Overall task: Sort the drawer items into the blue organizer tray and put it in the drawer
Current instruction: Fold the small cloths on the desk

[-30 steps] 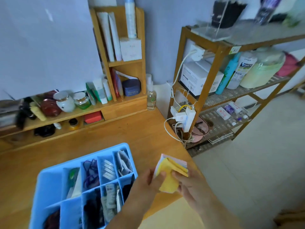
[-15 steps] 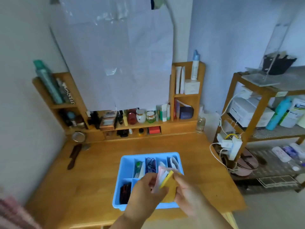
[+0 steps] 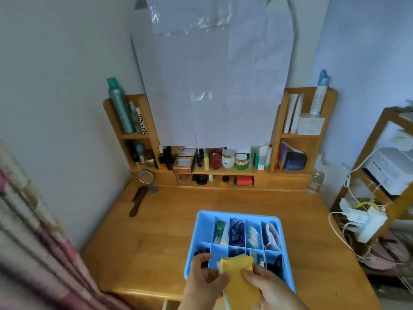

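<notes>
Both hands pinch the yellow packet (image 3: 240,279) over the tray's (image 3: 202,222) near edge: left hand (image 3: 206,279) at its left side, right hand (image 3: 267,285) at its right. Tray sits on the tabletop (image 3: 156,231). Suggest: drop it upright into the free near cell, don't crush neighbours.

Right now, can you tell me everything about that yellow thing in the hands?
The yellow packet is a flat, soft-looking pouch, plain mustard yellow with rounded top corners. It stands roughly upright, tilted a little, over the near edge of the blue organizer tray. The left hand pinches its left edge and the right hand grips its right side. Thin pale sheets peek out behind its left and bottom edges. No print is readable.
</notes>
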Demonstrator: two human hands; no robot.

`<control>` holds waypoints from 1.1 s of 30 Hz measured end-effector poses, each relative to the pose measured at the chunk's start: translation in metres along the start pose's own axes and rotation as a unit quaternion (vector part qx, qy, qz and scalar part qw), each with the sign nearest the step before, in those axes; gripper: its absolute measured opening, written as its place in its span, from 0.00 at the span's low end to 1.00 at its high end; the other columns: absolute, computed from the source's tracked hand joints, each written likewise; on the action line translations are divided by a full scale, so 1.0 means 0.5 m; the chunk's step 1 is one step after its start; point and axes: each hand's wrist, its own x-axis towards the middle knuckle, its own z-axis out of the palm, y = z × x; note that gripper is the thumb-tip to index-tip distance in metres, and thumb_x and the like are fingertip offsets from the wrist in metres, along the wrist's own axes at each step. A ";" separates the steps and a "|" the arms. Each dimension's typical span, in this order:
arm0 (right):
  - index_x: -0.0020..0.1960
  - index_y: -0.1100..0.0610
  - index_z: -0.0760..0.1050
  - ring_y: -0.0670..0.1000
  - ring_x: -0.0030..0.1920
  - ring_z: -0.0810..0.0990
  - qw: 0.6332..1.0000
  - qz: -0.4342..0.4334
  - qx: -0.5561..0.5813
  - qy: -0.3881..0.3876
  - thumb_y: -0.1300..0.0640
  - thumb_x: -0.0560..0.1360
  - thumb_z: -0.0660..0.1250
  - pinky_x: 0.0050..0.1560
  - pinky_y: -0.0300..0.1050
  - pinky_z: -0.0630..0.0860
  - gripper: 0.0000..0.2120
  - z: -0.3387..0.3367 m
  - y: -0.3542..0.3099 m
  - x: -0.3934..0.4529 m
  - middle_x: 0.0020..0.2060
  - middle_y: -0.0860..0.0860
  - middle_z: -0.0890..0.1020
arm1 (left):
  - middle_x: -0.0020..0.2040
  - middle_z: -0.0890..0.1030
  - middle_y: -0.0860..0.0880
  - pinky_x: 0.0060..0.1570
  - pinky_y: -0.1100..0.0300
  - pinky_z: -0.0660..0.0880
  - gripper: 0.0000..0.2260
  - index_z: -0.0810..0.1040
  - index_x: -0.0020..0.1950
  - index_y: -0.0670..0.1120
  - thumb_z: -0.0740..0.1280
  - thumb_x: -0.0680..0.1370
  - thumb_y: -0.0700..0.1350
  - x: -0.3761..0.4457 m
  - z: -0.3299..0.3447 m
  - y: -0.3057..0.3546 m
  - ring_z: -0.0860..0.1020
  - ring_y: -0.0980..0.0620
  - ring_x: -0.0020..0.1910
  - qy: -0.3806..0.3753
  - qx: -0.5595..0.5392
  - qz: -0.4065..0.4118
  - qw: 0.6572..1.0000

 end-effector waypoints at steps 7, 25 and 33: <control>0.58 0.60 0.77 0.60 0.57 0.79 0.996 0.027 -0.058 0.056 0.38 0.40 0.82 0.64 0.58 0.71 0.51 0.043 0.013 0.183 0.53 0.58 0.83 | 0.30 0.76 0.67 0.34 0.71 0.68 0.15 0.72 0.42 0.74 0.62 0.60 0.55 0.150 -0.049 -0.033 0.71 0.64 0.25 0.000 0.131 0.095 0.987; 0.53 0.48 0.73 0.45 0.43 0.83 0.964 -0.015 -0.172 0.202 0.55 0.73 0.68 0.53 0.44 0.76 0.10 0.034 -0.002 0.257 0.41 0.49 0.85 | 0.71 0.65 0.50 0.63 0.63 0.66 0.20 0.63 0.73 0.52 0.56 0.81 0.44 0.491 -0.051 -0.030 0.72 0.53 0.66 -0.036 0.532 0.117 0.838; 0.53 0.44 0.72 0.41 0.48 0.80 0.942 -0.024 -0.265 0.206 0.54 0.76 0.64 0.49 0.33 0.71 0.08 0.020 -0.002 0.242 0.45 0.45 0.82 | 0.74 0.65 0.47 0.63 0.62 0.67 0.21 0.62 0.74 0.47 0.57 0.81 0.42 0.493 -0.025 -0.049 0.67 0.50 0.70 -0.066 0.502 0.075 0.859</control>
